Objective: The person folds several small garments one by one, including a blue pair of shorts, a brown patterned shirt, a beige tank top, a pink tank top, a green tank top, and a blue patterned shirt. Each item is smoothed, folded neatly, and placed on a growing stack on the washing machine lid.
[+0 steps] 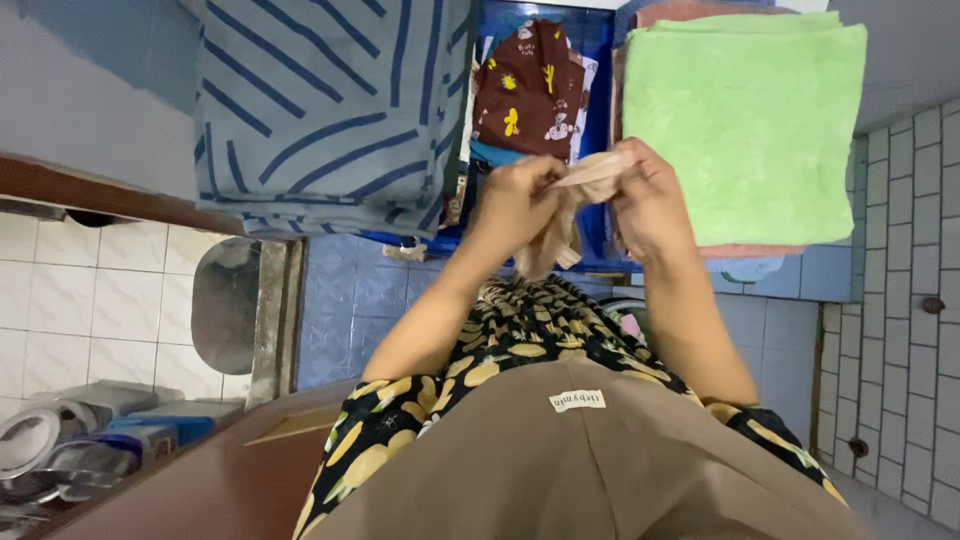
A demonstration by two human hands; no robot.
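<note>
Both my hands hold a small beige cloth (572, 205) in front of me. My left hand (512, 200) pinches its left end and my right hand (652, 200) grips its right end, and the rest hangs down between them. Behind the hands a blue crate (596, 45) holds a brown patterned garment (528, 92). A folded green towel (745, 120) lies on a stack to the right of it. A folded grey-blue striped sheet (325, 110) lies to the left. I wear a black top with yellow prints and a tan cloth (560, 470) over my front.
A blue tiled surface (350, 300) lies below the stacks. A brown wooden edge (100, 195) and white tiles (90, 300) are at left, with metal plates (40, 450) and containers at lower left. White wall tiles (910, 300) are at right.
</note>
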